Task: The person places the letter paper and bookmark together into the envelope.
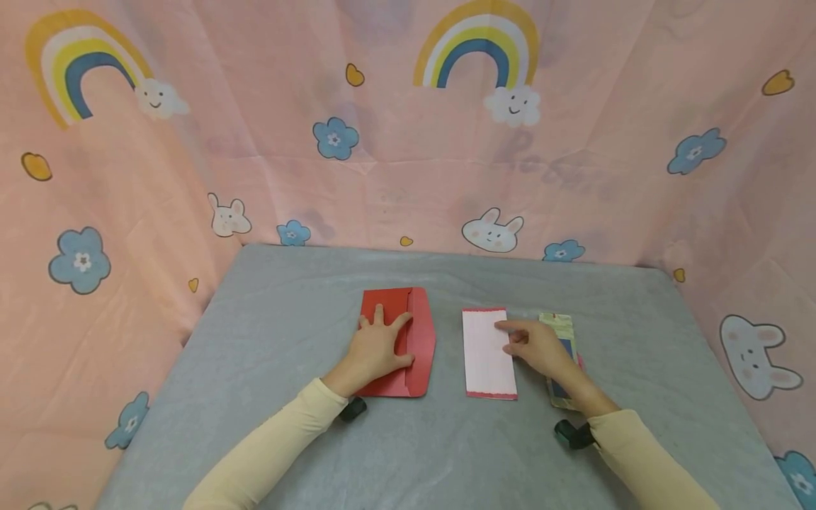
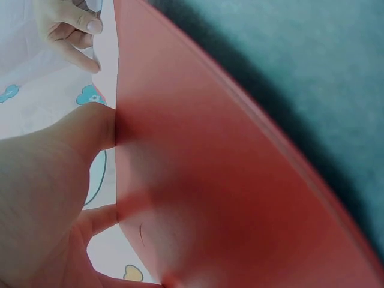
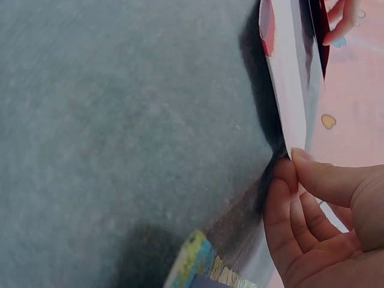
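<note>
The head view looks forward and down at the table [image 1: 210, 404] from above, while both wrist views, low and close, catch the card [image 3: 291, 90], the left facing the right hand [image 2: 67, 31], the right the left hand [image 3: 343, 21].

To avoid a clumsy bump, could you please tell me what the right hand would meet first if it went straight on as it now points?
Past the pale paper it pinches, the right hand would probably meet the open flap of the red envelope first, though height is hard to judge.
</note>
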A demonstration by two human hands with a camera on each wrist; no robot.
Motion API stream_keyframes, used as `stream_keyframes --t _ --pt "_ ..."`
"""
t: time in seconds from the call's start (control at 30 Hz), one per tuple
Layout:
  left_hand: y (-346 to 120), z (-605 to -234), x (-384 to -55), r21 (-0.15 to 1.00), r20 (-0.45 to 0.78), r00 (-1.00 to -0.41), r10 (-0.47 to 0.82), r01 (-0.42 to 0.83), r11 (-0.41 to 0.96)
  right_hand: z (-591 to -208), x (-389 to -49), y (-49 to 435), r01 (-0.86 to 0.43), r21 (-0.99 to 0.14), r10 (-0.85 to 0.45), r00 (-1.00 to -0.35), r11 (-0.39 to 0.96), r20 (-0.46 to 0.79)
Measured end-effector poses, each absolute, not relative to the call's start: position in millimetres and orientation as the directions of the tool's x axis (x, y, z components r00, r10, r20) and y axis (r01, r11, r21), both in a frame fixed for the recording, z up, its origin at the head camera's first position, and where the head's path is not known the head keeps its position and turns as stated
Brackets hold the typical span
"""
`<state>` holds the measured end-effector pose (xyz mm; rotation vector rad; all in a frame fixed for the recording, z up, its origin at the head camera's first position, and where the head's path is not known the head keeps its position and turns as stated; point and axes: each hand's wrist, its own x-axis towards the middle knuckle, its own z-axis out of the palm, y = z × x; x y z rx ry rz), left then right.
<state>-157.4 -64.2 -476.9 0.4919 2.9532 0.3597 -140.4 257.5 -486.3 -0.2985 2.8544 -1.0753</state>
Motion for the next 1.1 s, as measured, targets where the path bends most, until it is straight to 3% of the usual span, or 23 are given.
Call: stream_keyframes --t 1.1 --pt "-64 -478 -158 0.222 -0.09 -0.941 0.326 0.3 0.928 -459 -150 252 -0.077 -0.726 -0.18 -0.982 0.684 -0.065"
